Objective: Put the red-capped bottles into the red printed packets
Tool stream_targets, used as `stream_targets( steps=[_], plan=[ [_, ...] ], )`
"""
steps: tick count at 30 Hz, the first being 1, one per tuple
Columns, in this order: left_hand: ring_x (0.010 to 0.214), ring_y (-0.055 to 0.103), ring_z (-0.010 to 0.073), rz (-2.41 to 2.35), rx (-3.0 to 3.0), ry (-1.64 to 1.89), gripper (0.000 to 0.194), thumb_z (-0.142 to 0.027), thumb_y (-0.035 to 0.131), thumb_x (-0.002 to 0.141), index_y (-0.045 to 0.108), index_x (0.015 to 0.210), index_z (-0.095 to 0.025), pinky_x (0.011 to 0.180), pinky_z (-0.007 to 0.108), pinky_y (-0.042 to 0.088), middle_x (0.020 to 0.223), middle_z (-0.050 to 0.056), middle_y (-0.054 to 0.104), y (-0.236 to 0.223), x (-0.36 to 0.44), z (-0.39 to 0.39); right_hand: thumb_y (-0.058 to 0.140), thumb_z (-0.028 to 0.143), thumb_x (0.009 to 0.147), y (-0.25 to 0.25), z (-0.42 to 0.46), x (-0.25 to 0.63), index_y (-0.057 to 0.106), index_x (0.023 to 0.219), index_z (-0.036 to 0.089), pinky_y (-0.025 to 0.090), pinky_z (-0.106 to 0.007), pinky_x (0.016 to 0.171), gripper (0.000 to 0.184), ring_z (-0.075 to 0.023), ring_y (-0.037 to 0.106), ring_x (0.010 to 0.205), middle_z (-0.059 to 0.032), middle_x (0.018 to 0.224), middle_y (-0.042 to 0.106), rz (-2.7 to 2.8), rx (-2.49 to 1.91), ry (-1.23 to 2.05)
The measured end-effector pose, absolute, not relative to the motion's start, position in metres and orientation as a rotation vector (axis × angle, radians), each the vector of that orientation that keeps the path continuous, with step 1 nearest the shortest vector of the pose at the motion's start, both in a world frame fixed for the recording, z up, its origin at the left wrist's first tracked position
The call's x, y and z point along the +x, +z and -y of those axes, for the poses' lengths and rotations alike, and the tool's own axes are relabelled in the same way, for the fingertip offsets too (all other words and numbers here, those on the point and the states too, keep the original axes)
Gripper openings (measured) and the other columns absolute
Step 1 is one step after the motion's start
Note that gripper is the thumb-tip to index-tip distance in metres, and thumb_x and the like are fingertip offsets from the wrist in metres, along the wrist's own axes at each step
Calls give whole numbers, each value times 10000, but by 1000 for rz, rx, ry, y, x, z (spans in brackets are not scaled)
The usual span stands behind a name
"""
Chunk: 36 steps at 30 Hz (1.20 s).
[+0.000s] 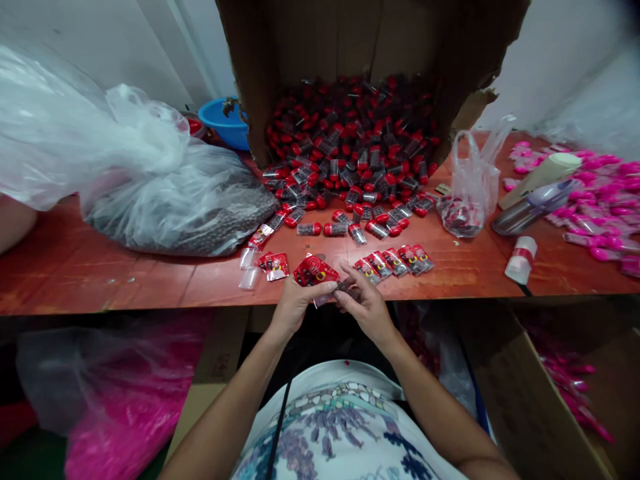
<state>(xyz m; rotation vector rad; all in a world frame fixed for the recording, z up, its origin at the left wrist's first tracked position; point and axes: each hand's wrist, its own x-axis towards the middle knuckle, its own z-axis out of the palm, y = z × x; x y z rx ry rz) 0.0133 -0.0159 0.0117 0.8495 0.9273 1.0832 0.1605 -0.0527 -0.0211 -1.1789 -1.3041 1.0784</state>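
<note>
My left hand point(295, 303) pinches a small red printed packet point(314, 271) at the near edge of the red-brown table point(100, 273). My right hand point(367, 305) is closed on a small dark vial point(345, 288) held against the packet's open end. A row of filled red packets point(395, 261) lies just beyond my right hand. Two more packets point(273, 265) and clear empty sleeves point(249, 268) lie beyond my left hand. A heap of red-capped vials point(350, 157) spills from a tipped cardboard box point(300, 53).
A big clear bag of dark beads point(165, 200) fills the left of the table, with a blue bowl point(225, 123) behind. At right sit a small plastic bag point(473, 193), a heat sealer point(537, 200), a tape roll point(521, 260) and pink items point(600, 207). Boxes and pink bags stand below.
</note>
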Motion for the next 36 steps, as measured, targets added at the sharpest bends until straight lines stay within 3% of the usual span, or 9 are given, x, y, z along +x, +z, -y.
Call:
stream_targets(
  steps=[3, 10, 15, 23, 31, 36],
  plan=[
    [597, 585, 116, -923, 819, 1070, 188, -162, 799, 605, 663, 731, -131, 604, 231, 476, 676, -1, 657, 9, 15, 17, 589, 325, 854, -20, 54, 157, 585, 1220, 305, 565, -256, 607, 367, -128, 622, 744, -28, 1020, 562, 1272, -1148, 1099],
    [625, 614, 120, -948, 667, 1215, 313, -183, 811, 595, 675, 875, -153, 636, 249, 507, 701, -15, 652, 4, 22, 20, 632, 357, 819, -16, 57, 144, 547, 1134, 278, 580, -244, 525, 336, -99, 632, 591, 29, 866, 615, 827, -1088, 1257],
    [587, 595, 119, -1003, 689, 1163, 246, -223, 815, 585, 671, 754, -119, 549, 225, 470, 714, 28, 676, 6, 25, 21, 682, 331, 778, -21, 59, 139, 564, 1058, 264, 577, -236, 551, 311, -103, 637, 640, 33, 876, 613, 806, -1047, 1285],
    [499, 474, 75, -1097, 832, 1185, 238, -208, 817, 562, 609, 653, -138, 454, 194, 342, 584, -35, 582, 12, 20, 16, 698, 291, 771, -29, 59, 146, 664, 1049, 256, 541, -288, 743, 283, -151, 611, 842, -13, 967, 598, 1026, -1099, 1122],
    [450, 352, 45, -1112, 940, 1163, 264, -185, 823, 556, 566, 595, -139, 414, 195, 255, 520, -65, 482, 22, 23, 12, 674, 256, 786, -25, 62, 144, 692, 1042, 271, 516, -291, 776, 258, -154, 594, 855, -14, 921, 584, 1120, -1209, 905],
    [465, 381, 51, -1067, 915, 1119, 245, -206, 813, 575, 583, 616, -134, 418, 194, 266, 548, -48, 507, 15, 22, 12, 721, 292, 735, -18, 61, 144, 659, 1010, 238, 547, -276, 653, 287, -145, 617, 764, -5, 898, 635, 858, -1131, 1192]
  ],
)
